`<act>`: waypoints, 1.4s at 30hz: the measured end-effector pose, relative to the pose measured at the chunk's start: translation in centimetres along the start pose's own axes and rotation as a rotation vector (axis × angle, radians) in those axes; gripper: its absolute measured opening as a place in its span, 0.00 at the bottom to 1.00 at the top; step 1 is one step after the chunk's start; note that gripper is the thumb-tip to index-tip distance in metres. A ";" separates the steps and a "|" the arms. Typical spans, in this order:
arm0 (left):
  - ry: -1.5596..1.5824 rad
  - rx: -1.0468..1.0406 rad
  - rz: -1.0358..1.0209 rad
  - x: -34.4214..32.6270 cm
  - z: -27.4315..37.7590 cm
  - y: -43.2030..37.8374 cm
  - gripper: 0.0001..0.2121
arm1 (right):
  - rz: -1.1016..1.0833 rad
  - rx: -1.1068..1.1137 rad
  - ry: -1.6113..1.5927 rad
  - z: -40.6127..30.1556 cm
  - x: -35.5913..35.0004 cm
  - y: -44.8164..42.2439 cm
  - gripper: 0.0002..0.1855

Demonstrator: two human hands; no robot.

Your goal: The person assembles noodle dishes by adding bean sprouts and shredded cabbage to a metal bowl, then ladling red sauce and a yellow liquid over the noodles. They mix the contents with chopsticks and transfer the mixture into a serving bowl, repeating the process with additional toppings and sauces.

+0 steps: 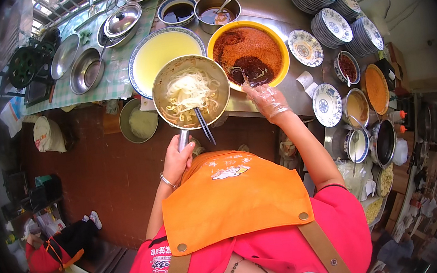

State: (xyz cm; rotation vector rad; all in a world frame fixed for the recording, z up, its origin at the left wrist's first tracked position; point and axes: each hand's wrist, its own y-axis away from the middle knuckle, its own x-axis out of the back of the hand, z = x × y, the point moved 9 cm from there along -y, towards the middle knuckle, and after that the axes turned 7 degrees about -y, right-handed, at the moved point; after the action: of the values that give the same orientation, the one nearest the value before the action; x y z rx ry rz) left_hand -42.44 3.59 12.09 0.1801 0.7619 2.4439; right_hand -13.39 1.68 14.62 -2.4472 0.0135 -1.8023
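My left hand grips the handle of a metal saucepan, held in front of the counter's edge. White noodles and what look like bean sprouts lie in the pan. Dark tongs or chopsticks lean out over its near rim. My right hand, in a clear plastic glove, holds a spoon or small ladle. Its lower end dips into the dark patch of red chili oil in a yellow basin. Left of that basin, partly behind the pan, is a blue-rimmed basin of pale yellow liquid.
Bowls of dark sauce and brown liquid stand behind the basins. Stacked patterned plates and sauce bowls line the right. A pot sits below the counter at left. Another person is at lower left.
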 end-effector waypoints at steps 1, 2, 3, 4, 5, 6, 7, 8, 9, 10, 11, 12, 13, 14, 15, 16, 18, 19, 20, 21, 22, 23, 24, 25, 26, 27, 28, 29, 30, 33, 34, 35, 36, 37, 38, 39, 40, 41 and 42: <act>0.003 0.000 -0.002 0.0 0.0 0.0 0.12 | 0.020 0.008 -0.007 0.1 0.1 -0.5 0.20; 0.006 -0.003 -0.004 0.0 -0.1 0.0 0.12 | 0.052 0.020 0.045 0.1 0.3 -0.9 0.19; 0.009 -0.005 -0.006 -0.1 -0.2 -0.1 0.12 | 0.066 0.008 0.062 0.4 0.5 -1.4 0.18; 0.011 -0.007 -0.009 -0.1 -0.3 -0.1 0.11 | 0.081 -0.004 0.080 0.8 0.7 -1.9 0.18; 0.010 -0.008 -0.008 -0.1 -0.3 -0.1 0.11 | 0.096 -0.017 0.097 1.0 0.9 -2.2 0.17; 0.012 -0.009 -0.004 0.0 -0.4 0.0 0.11 | 0.183 0.002 0.078 0.8 2.1 -2.4 0.16; 0.013 -0.010 0.000 0.0 -0.4 0.0 0.11 | 0.255 0.010 0.020 0.8 3.1 -2.5 0.16; 0.012 -0.012 0.002 0.1 -0.5 0.1 0.11 | 0.327 0.019 -0.038 1.1 4.1 -2.5 0.16; 0.010 -0.014 0.002 0.1 -0.6 0.1 0.11 | 0.399 0.025 -0.094 1.4 5.1 -2.3 0.15; 0.009 -0.016 0.002 0.1 -0.6 0.1 0.11 | 0.412 -0.006 -0.136 2.0 5.5 -2.4 0.14; 0.003 -0.018 0.011 0.2 -0.7 0.1 0.12 | 0.462 -0.024 -0.225 2.9 5.6 -2.4 0.14; -0.006 -0.020 0.017 0.1 -0.6 0.0 0.13 | 0.514 -0.046 -0.313 4.1 5.3 -2.3 0.13; -0.013 -0.022 0.025 0.1 -0.6 0.0 0.13 | 0.564 -0.066 -0.401 5.1 5.0 -2.0 0.13; -0.013 -0.020 0.024 0.1 -0.6 0.0 0.13 | 0.505 -0.201 -0.484 6.8 3.5 -1.8 0.12; -0.012 -0.018 0.025 0.1 -0.7 0.0 0.13 | 0.512 -0.322 -0.721 8.2 2.4 -1.4 0.12; -0.012 -0.015 0.025 0.1 -0.7 0.0 0.13 | 0.513 -0.443 -0.958 9.4 0.9 -1.0 0.11; -0.012 -0.006 0.011 0.2 -0.8 -0.1 0.12 | 0.537 -0.581 -1.309 10.6 -0.9 -0.2 0.13; -0.011 -0.001 0.005 0.2 -0.8 -0.1 0.12 | 0.549 -0.619 -1.357 11.1 -1.0 0.1 0.13; -0.012 0.000 0.006 0.2 -0.7 -0.1 0.12 | 0.562 -0.657 -1.403 11.5 -1.1 0.4 0.13; -0.013 0.000 0.005 0.1 -0.5 -0.1 0.12 | 0.575 -0.696 -1.449 11.7 -1.0 0.8 0.14; -0.015 0.001 0.004 0.1 -0.4 -0.1 0.12 | 0.590 -0.694 -1.473 11.8 -0.7 0.9 0.14; -0.016 0.000 0.004 0.1 -0.4 -0.2 0.12 | 0.599 -0.691 -1.474 11.7 -0.4 1.1 0.14; -0.016 0.001 0.003 0.1 -0.5 -0.3 0.12 | 0.606 -0.688 -1.474 11.4 0.5 1.2 0.14; -0.017 0.001 0.002 0.1 -0.5 -0.4 0.12 | 0.614 -0.685 -1.474 11.2 1.1 1.4 0.14; -0.022 0.000 0.003 0.1 -0.5 -0.5 0.12 | 0.621 -0.651 -1.469 11.0 1.6 1.3 0.14; -0.029 -0.002 0.000 0.0 -0.3 -0.6 0.13 | 0.629 -0.640 -1.458 10.9 2.0 1.5 0.14; -0.035 -0.004 -0.003 -0.1 -0.3 -0.7 0.13 | 0.636 -0.630 -1.448 10.9 2.3 1.6 0.14; -0.040 -0.002 -0.004 -0.2 -0.2 -0.8 0.13 | 0.643 -0.619 -1.438 10.9 2.6 1.7 0.14; -0.045 0.000 -0.005 -0.2 -0.2 -0.9 0.13 | 0.649 -0.638 -1.448 11.0 2.5 1.8 0.15; -0.056 -0.008 -0.009 -0.4 -0.4 -1.4 0.13 | 0.671 -0.683 -1.470 11.3 2.6 2.2 0.15; -0.059 -0.012 -0.010 -0.4 -0.4 -1.6 0.13 | 0.683 -0.688 -1.470 11.3 2.7 2.4 0.15; -0.062 -0.013 -0.018 -0.5 -0.5 -1.8 0.13 | 0.694 -0.694 -1.471 11.2 2.9 2.7 0.15; -0.061 -0.014 -0.020 -0.6 -0.5 -1.9 0.13 | 0.700 -0.668 -1.465 10.7 3.5 2.6 0.14; -0.061 -0.016 -0.023 -0.7 -0.4 -2.1 0.13 | 0.706 -0.643 -1.458 10.1 4.3 2.6 0.14; -0.061 -0.020 -0.029 -0.9 -0.3 -2.3 0.12 | 0.712 -0.617 -1.451 9.5 5.2 2.6 0.14; -0.060 -0.025 -0.035 -1.1 -0.1 -2.6 0.12 | 0.708 -0.586 -1.401 8.5 6.6 2.5 0.14; -0.058 -0.028 -0.036 -1.3 -0.1 -2.8 0.12 | 0.700 -0.555 -1.353 7.1 8.2 2.3 0.14; -0.045 -0.022 -0.047 -1.6 0.0 -3.0 0.12 | 0.692 -0.523 -1.306 5.9 9.4 2.2 0.14; -0.033 -0.018 -0.062 -1.9 0.1 -3.3 0.12 | 0.668 -0.480 -1.281 4.9 10.2 2.3 0.15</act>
State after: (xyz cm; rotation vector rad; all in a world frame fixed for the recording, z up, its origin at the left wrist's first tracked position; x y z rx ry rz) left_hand -39.26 4.86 10.39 0.1867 0.7197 2.3827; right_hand -5.58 -0.91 22.75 -2.8602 1.0573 0.1656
